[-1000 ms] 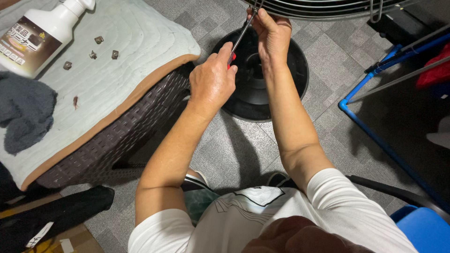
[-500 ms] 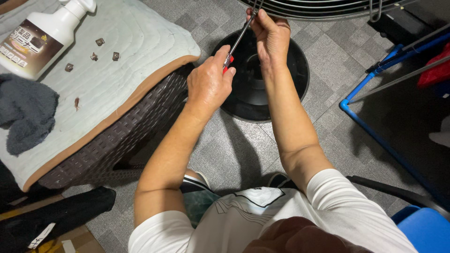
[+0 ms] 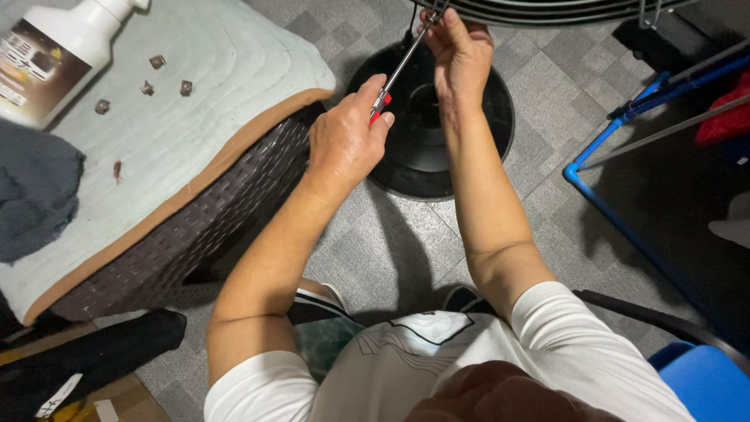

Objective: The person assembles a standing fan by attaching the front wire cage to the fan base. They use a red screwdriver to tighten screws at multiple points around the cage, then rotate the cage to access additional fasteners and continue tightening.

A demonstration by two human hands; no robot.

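- fan grille (image 3: 547, 9) is seen at the very top edge, only its lower wire rings in frame, above the round black base (image 3: 476, 156) standing on grey carpet tiles.
- wicker stool (image 3: 195, 227) is placed to the left, draped with a pale quilted cloth (image 3: 219, 94); a dark grey rag (image 3: 31, 195) is laid on its left end.
- blue tube frame (image 3: 609, 207) is seen running diagonally on the right.
- white spray bottle (image 3: 55, 51) is lying on the cloth at upper left.
- left hand (image 3: 344, 141) is closed around the red handle of the screwdriver (image 3: 402, 62), just over the rim of the base.
- right hand (image 3: 461, 55) is raised to the grille, fingers pinched at the screwdriver's tip against the lowest wire.
- screwdriver shaft is angled up and right, its tip touching the grille.
- small metal clips (image 3: 148, 82) are scattered on the cloth beside the bottle.
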